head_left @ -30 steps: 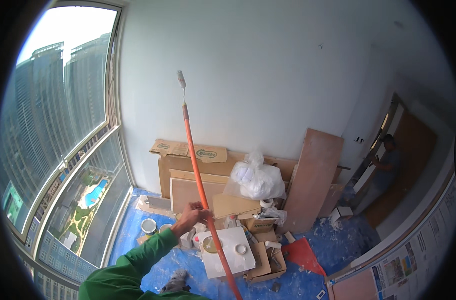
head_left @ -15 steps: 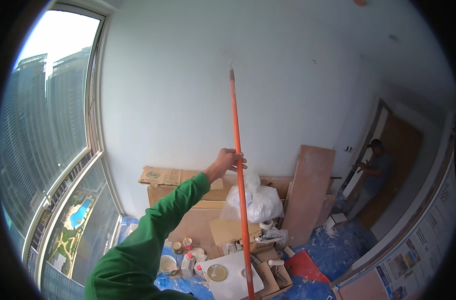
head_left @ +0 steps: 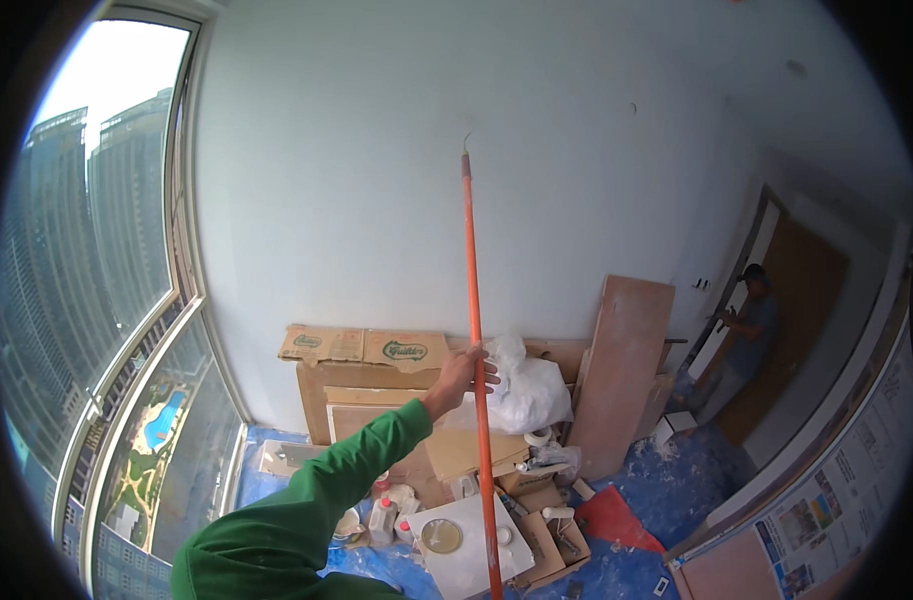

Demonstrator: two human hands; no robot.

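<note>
Orange pole (head_left: 474, 290), green sleeve (head_left: 287, 515) cut off by lower edge.

Open air lies either side of the orange pole (head_left: 471, 260) before the pale wall (head_left: 347, 180) — a hand could pass there. Below the left hand (head_left: 462, 373), brown boards (head_left: 335, 382), a white bag (head_left: 537, 395) and an open carton (head_left: 540, 545) crowd the way — a leaning panel (head_left: 622, 375) obstructs the right.
</note>
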